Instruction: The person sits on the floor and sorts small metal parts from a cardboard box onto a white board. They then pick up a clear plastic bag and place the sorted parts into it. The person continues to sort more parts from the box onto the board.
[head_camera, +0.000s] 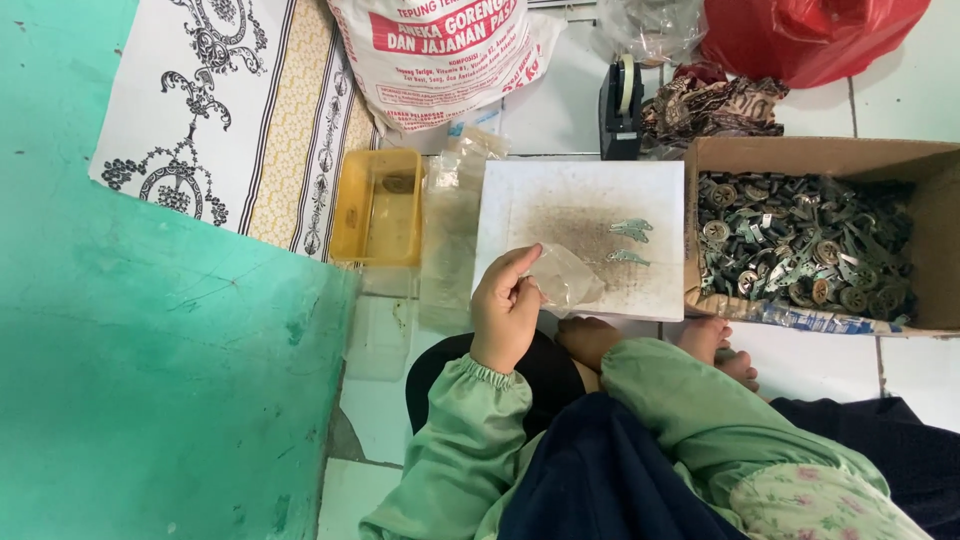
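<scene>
Pinching a small clear bag (563, 278), the left hand's fingers (512, 283) are closed on its edge. The right hand (588, 338) lies just below the bag, its fingers mostly hidden, so I cannot tell their grip. Beyond the fingertips lies a stained white board (520, 195) with two small metal pieces (629, 241). Right of them stands a cardboard box (935, 190) of metal parts; left, a yellow tray (378, 206).

White tiled floor (900, 95), cardboard box (930, 170), white board (520, 195), yellow tray (350, 210), tape dispenser (620, 110), patterned mat (150, 90)
</scene>
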